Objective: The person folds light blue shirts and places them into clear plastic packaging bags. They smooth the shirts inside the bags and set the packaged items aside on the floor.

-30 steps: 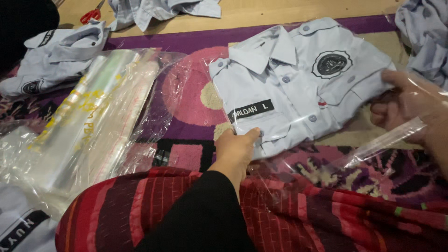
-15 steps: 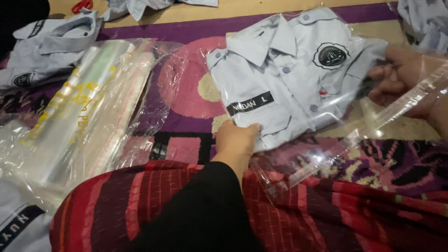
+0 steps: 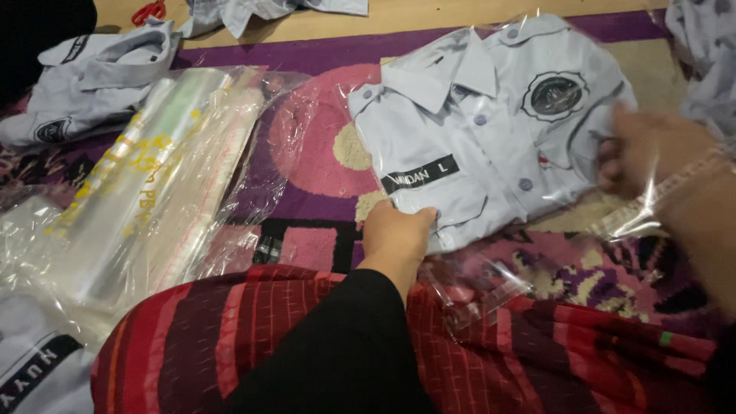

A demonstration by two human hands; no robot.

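Note:
A folded pale blue uniform shirt [image 3: 491, 130] with a round black badge and a black name strip lies on the patterned purple rug, partly inside a clear plastic bag [image 3: 652, 207]. My left hand [image 3: 396, 234] pinches the shirt's near corner. My right hand [image 3: 652, 153], blurred, sits at the shirt's right edge, fingers curled on the shirt and the bag's open mouth. My black sleeve and a red striped cloth [image 3: 537, 345] over my lap fill the foreground.
A pile of clear plastic bags [image 3: 153, 184] lies at the left. Another folded shirt [image 3: 84, 84] sits at the far left, one more [image 3: 31, 376] at the bottom left corner. Red scissors [image 3: 149, 11] lie on the wooden floor at the top. More cloth [image 3: 701, 54] lies at the right.
The shirt in its bag has shifted slightly away and right. My right hand has moved in over the shirt's right edge. My left hand keeps its hold on the near corner.

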